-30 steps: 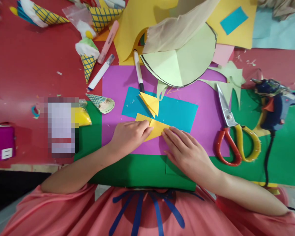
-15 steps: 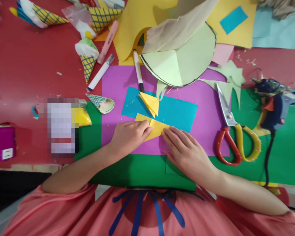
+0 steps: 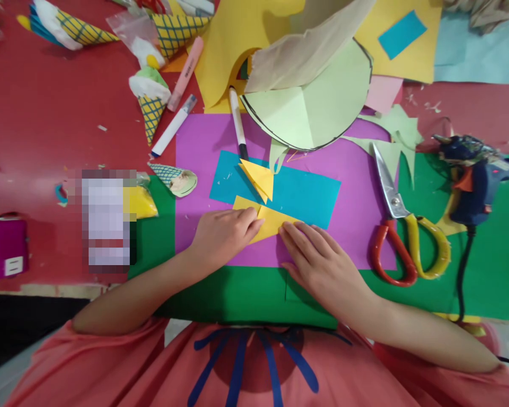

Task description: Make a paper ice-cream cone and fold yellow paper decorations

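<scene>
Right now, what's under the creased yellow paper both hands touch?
Purple paper shows beside the yellow piece, whose far edge overlaps a blue paper rectangle. Anything fully beneath it, the left hand or the right hand is hidden.

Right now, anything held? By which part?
Yellow paper is held down: left hand near its middle, right hand with fingers on its right end. Whether the left hand also pinches it can't be told.

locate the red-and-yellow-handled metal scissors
In the head view, the scissors lie right of the right hand, across the right edge of the purple paper.
</scene>
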`<state>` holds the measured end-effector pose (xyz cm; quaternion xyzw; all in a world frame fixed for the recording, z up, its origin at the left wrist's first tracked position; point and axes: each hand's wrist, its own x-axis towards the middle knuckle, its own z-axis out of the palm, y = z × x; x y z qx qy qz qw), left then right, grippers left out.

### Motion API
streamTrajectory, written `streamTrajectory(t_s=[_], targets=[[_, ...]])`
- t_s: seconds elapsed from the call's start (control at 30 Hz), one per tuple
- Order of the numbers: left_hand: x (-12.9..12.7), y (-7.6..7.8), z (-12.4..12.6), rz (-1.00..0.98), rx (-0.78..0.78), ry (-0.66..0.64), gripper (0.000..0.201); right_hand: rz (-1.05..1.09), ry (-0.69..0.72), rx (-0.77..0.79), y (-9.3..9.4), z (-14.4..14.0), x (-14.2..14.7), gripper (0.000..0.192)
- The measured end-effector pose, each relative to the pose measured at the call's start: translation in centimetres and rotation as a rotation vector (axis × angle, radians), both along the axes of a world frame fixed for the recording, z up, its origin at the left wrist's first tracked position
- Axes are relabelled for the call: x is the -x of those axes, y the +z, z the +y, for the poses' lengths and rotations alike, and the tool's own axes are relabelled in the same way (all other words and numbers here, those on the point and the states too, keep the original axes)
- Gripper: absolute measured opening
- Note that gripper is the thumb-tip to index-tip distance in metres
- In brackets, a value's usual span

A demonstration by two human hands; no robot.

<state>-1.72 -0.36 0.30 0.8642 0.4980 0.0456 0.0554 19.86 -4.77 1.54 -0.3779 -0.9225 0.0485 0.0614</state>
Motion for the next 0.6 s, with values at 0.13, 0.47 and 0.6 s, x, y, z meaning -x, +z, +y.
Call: streamTrajectory(t_s=[0.13,0.47,0.6], targets=[[0.04,0.04,0.06,0.012,-0.006,-0.007,0.027,-0.041,-0.006,0.001,0.36,-0.5,-0.15,0.042],[0.2,-0.08,0.04,-0.03,0.017,-0.011,0.026,-0.055,-0.022,0.016,0.28,-0.69,-0.28,0.045],[0.19,-0.08,0.05,-0.025,0.017,-0.007,0.026,-0.054,-0.025,0.025,0.3,-0.67,-0.29,0.046]])
